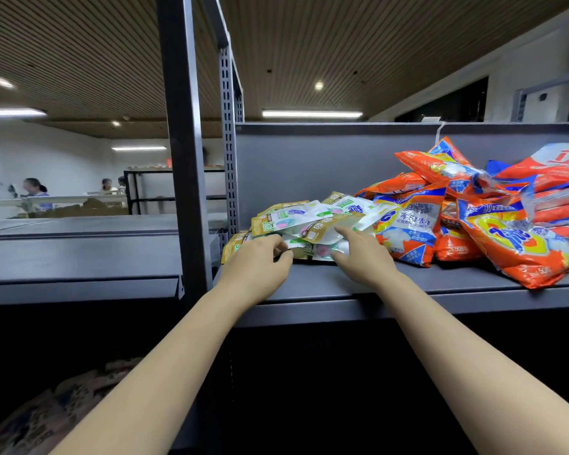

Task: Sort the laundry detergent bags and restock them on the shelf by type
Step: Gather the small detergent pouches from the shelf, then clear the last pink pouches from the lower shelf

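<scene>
Our left hand (257,257) pinches the near edge of the gold bags (296,221) at the shelf's (440,284) left end. Our right hand (362,254) rests flat and spread on them. The orange bags (473,218) lie just right, nearer the right hand.

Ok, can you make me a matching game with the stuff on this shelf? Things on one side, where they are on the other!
Things:
1. gold and white pouches
2. orange bags
3. left hand
4. right hand

Places:
A. piled on the right part of the shelf
B. on the pouch pile's right side, fingers fairly straight
C. heaped by the grey upright post
D. on the pouch pile's left side, fingers curled at a pouch edge

Pairs: 1-C, 2-A, 3-D, 4-B
</scene>
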Demonstrator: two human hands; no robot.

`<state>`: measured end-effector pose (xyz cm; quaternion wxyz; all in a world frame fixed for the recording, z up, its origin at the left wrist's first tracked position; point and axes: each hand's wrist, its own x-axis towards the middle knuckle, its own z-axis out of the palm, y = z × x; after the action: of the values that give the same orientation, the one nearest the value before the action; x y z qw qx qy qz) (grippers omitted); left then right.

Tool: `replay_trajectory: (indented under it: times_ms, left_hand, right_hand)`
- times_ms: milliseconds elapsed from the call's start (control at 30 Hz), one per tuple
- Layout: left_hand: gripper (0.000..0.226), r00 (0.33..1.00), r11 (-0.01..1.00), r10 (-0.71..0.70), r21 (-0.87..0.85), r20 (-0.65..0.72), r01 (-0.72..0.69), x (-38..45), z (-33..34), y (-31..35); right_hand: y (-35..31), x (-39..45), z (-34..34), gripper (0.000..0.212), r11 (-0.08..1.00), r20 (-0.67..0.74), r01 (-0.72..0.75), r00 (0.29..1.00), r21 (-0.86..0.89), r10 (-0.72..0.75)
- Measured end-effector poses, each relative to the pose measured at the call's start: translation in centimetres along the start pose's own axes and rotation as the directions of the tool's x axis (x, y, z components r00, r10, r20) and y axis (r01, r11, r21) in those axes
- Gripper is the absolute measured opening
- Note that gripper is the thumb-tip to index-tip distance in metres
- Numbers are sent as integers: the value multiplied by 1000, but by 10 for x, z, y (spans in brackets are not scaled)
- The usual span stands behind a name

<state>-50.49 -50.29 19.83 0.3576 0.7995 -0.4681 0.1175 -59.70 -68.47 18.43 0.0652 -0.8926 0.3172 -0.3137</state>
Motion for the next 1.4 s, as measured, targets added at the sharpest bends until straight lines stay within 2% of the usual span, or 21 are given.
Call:
replay_trajectory:
  times_ms: [133,300,500,800,967,1067,1167,1267,1400]
  left_hand:
    - [25,1000,999,7,45,-3,-7,0,3,1]
    - [36,999,988,-53,145,-10,54,5,7,-1]
    - [36,992,971,-124,209,35,114,13,17,-7]
    - [31,1000,972,-5,233,-3,6,-11,5,8]
    - [29,994,984,55,172,-96,-37,-61,-25,8]
    - [28,989,989,61,145,-137,-41,-100,-47,-9]
    - [25,990,990,35,137,-135,-16,-134,-71,-43]
    - [22,991,990,-57,118,-123,72,-158,-96,-87]
    - [22,963,960,-249,104,-102,260,-177,-126,-166]
  right_hand:
    - [1,-3,4,53,1000,64,-1,998,-23,3]
    - [-6,-5,6,47,1000,-19,16,1000,-11,-17]
    - [-10,-8,3,43,999,-26,36,999,-29,-37]
    - [-14,-26,-23,45,996,1,59,998,-63,-59]
    - [-37,-63,-37,39,987,-71,157,985,31,-154]
    - [-61,-95,-36,34,961,-89,232,971,150,-221]
    - [-92,-123,-27,30,908,-45,273,961,316,-273]
    - [-126,-144,-7,30,867,31,284,945,408,-325]
    - [-172,-162,33,35,849,171,299,898,436,-404]
